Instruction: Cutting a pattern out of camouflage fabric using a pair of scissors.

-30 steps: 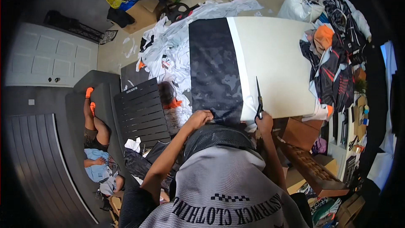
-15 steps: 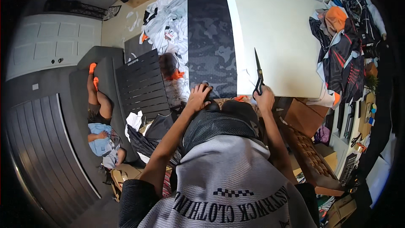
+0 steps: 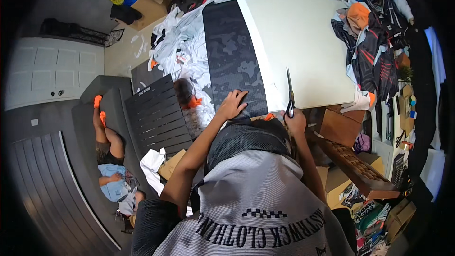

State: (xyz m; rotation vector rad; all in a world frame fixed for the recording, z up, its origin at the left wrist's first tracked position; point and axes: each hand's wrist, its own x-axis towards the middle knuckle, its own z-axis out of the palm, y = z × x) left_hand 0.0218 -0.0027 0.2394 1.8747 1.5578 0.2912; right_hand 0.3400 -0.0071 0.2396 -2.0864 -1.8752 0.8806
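A strip of dark grey camouflage fabric (image 3: 230, 42) with a white border lies along the left side of the cream tabletop (image 3: 303, 33). Resting on it near the front edge is my left hand (image 3: 231, 105), its fingers and thumb apart. My right hand (image 3: 296, 122) grips a pair of large scissors (image 3: 290, 96) by the black handles at the table's front edge. Their long blades point away over the bare cream surface, close together. They stand to the right of the fabric, apart from it.
A dark garment pile (image 3: 372, 57) with orange parts sits at the table's right edge. White cloth (image 3: 187, 47) is heaped beyond the left edge. A dog (image 3: 185, 95) is beside a black slatted panel (image 3: 154, 106). Someone (image 3: 113, 161) lies on the grey sofa (image 3: 90, 132) at left.
My left hand has shifted right over the camouflage fabric, and its fingers have spread. The scissors remain in my right hand, slightly nearer me. The whole view has tilted a little.
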